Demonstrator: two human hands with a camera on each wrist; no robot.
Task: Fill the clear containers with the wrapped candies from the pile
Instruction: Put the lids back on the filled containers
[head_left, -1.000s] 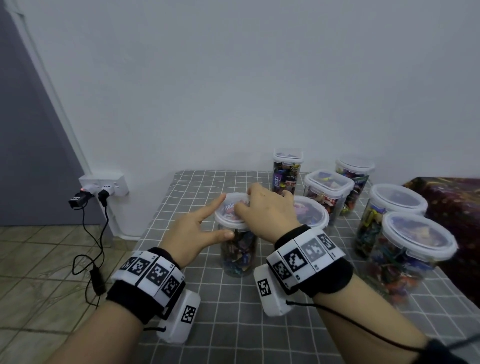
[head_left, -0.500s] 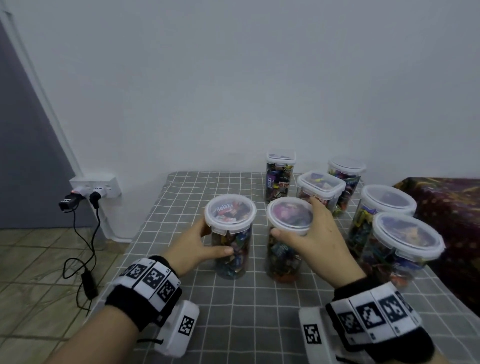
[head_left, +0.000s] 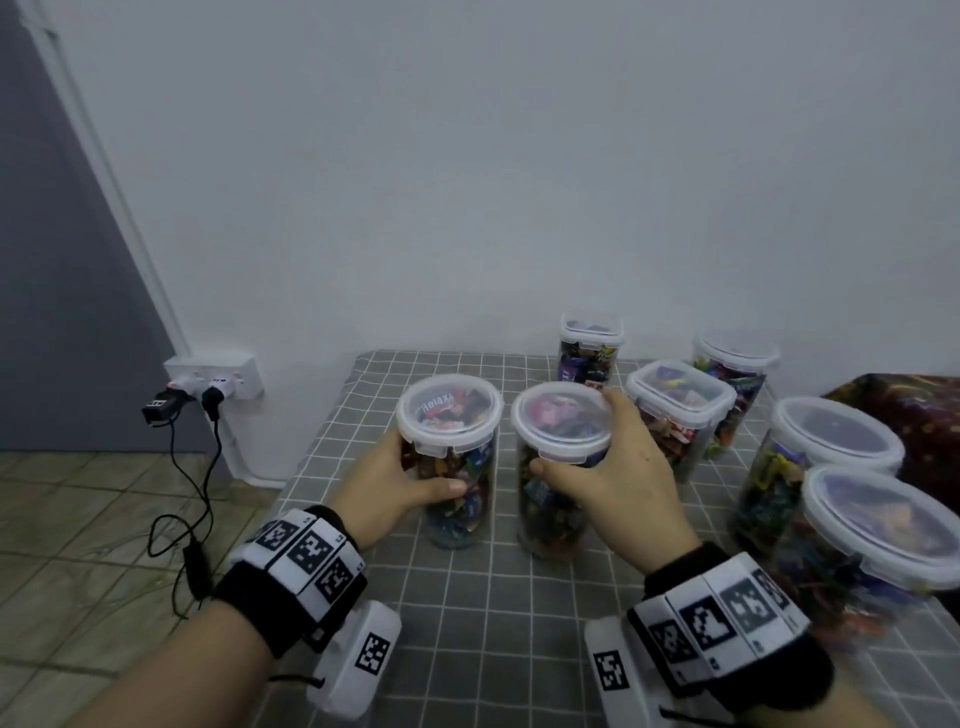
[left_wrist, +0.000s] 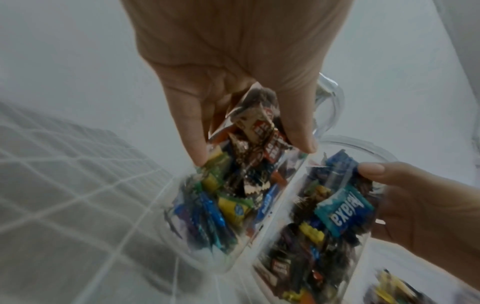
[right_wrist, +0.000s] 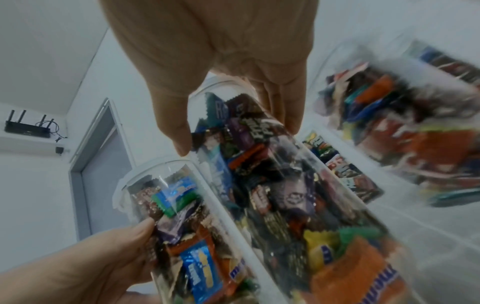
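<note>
Seven clear containers stand on the worktop (head_left: 467, 613), a surface under a grey checked cloth, and every one is packed with wrapped candies and closed with a lid. No pile of loose candies shows in any view, so the filling looks finished or very near it; what seems left is only arranging the jars. The left hand (head_left: 395, 478) curls around the side of the left jar (head_left: 449, 457), thumb across its front and fingers behind, just under the lid. The right hand (head_left: 618, 467) grips the middle jar (head_left: 558, 467) near its rim, thumb at the front and fingers round the far side. These two jars stand just beside each other; whether their walls touch cannot be told. The other five sit to the right and behind: a small square jar (head_left: 591, 345) near the wall, a rectangular box (head_left: 678, 410), a round jar (head_left: 735, 374) behind it, and two wide round tubs (head_left: 836, 441) at the right edge. Both held jars stand upright on the cloth
</note>
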